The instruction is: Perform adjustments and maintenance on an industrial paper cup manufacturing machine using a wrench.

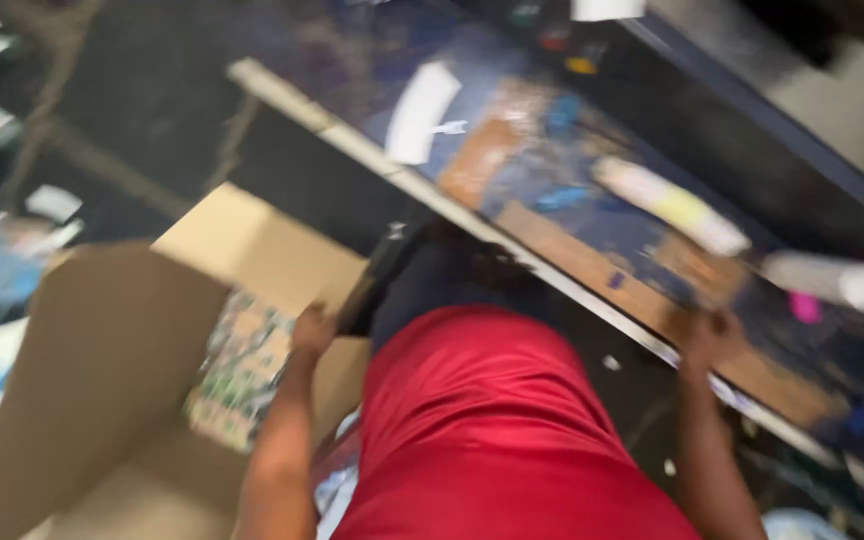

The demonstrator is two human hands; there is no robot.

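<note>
The whole view is smeared by motion, so edges are soft everywhere. The left hand [312, 328] is at the rim of the cardboard box [122, 370], but its grip cannot be read. The right hand [704, 335] lies on the bench [572, 262] edge, its fingers melted into blur. The patterned sheet [242, 365] in the box shows no clear print. Both forearms and the box are cut by the bottom edge.

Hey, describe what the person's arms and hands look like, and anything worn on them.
Both arms are bare from elbow to wrist, with no sleeves showing on them. The left hand and right hand wear no gloves. The picture is too blurred to tell whether there are rings, a watch or bands. Between the arms shows a red garment, smooth and plain.
</note>
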